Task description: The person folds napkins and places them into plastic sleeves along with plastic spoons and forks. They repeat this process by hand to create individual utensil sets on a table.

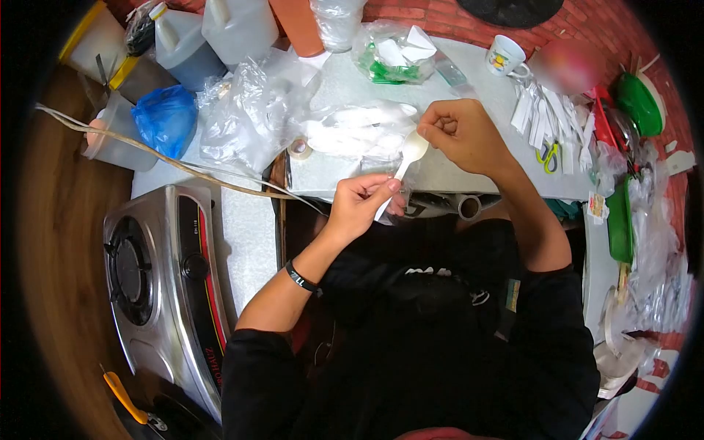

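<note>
Black shirt is being worn; spoon is being pinched by its handle in the left hand over the tabletop edge, probably for steadiness; right hand is being held pinched at its bowl, grip unclear.

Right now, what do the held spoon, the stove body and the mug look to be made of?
Spoon: likely plastic, smooth; off-white, thin moulded look.
Stove body: metal, probably stainless steel, fairly shiny; silvery with soft reflections.
Mug: glossy white with a coloured print; ceramic most likely, but enamel or plastic possible.
</note>
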The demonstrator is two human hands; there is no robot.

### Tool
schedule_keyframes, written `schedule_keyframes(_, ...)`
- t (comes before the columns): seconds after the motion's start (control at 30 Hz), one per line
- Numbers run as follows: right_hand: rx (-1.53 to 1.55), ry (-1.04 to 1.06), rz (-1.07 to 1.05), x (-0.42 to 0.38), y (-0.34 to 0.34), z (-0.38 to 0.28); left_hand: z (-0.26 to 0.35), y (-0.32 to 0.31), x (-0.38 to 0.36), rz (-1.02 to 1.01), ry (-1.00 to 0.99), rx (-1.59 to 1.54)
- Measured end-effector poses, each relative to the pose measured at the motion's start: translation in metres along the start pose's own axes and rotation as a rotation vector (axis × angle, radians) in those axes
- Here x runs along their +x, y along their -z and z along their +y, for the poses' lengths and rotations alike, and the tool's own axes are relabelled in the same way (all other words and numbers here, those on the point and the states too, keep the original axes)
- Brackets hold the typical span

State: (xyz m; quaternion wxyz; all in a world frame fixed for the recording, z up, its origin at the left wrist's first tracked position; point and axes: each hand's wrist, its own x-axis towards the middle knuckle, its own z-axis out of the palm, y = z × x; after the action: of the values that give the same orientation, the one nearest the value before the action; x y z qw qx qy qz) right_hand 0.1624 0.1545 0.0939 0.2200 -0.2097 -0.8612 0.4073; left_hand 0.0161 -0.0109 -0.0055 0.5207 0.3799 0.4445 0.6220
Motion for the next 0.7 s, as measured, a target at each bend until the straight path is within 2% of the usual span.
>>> schedule_keyframes(0.07,0.056,-0.024,-0.033,0.001,-0.007,0.007,0.002,-0.001,-0.001,0.008,0.023,-0.015)
schedule_keyframes(0.17,0.032,-0.175,-0.034,0.003,-0.01,-0.002,-0.001,0.002,0.0,-0.006,0.021,-0.039)
schedule_keyframes(0.37,0.006,-0.081,-0.029,-0.004,-0.024,0.0,0.002,0.003,0.001,0.01,0.034,-0.049)
schedule_keyframes(0.47,-0.137,-0.045,0.04,-0.003,-0.013,-0.022,0.0,0.006,0.001,0.007,0.006,-0.093)
schedule_keyframes(0.7,-0.045,-0.069,0.024,-0.006,-0.017,-0.015,0.0,0.003,0.001,0.001,0.027,-0.062)
